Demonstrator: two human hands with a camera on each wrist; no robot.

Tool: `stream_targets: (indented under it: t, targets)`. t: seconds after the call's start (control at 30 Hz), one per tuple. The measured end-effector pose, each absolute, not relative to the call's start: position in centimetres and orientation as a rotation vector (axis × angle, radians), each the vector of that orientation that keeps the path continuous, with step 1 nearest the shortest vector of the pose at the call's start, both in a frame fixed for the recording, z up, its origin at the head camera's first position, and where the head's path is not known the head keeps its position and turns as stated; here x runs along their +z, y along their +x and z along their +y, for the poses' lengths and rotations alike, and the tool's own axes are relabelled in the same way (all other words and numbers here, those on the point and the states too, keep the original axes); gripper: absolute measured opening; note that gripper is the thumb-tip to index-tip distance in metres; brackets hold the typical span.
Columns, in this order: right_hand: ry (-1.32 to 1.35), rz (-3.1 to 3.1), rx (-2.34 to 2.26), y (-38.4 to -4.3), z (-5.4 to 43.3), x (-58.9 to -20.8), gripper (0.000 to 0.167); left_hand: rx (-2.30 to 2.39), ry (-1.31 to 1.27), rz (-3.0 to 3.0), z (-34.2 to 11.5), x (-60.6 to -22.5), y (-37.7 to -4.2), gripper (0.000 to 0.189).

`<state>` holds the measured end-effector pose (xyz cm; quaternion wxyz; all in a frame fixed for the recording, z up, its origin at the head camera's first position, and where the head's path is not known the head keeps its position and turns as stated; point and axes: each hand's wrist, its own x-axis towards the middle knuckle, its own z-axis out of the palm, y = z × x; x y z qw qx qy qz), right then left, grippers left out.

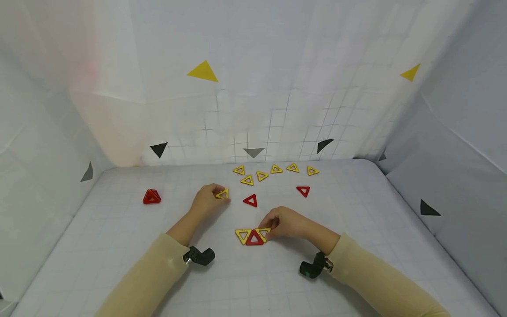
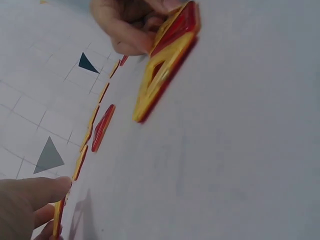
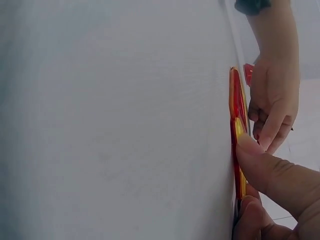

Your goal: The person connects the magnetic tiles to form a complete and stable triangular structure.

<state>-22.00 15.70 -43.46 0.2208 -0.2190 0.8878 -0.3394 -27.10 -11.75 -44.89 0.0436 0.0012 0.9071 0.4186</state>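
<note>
Yellow triangle (image 1: 223,193) pinched in my left hand (image 1: 207,200); right hand (image 1: 286,222) pinching flat row (image 1: 253,236). Risk: careless join nudges row apart, likely.

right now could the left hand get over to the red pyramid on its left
Probably yes. The left hand pinches a yellow triangle, so it isn't free to grasp, but bare table lies between it and the red pyramid, with nothing in the way.
</note>
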Motion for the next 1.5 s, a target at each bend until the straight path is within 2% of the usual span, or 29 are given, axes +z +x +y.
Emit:
stream_targets:
  t: [0.5, 0.77, 0.97, 1.3, 1.5]
  targets:
    - [-0.615, 2.47, -0.937, -22.3, 15.8, -43.5, 0.024, 1.214, 0.249, 2.712, -10.1, -44.3, -20.1, 0.041]
    - [-0.574, 2.49, -0.917, -22.5, 15.6, -43.2, 0.024, 1.182, 0.506, 2.633, -9.4, -44.2, -17.0, 0.04]
    - [-0.569, 2.502, -0.902, -22.4, 15.4, -43.1, 0.025, 1.09, 0.706, 2.637, -8.8, -44.5, -15.7, 0.041]
    - [-0.557, 2.511, -0.899, -22.5, 15.2, -43.1, 0.025, 0.765, 0.797, 2.71, -7.9, -44.4, -14.8, 0.038]
    - [-0.583, 2.511, -0.9, -22.6, 15.3, -43.3, 0.025, 0.755, 0.772, 2.716, -8.0, -44.4, -14.7, 0.042]
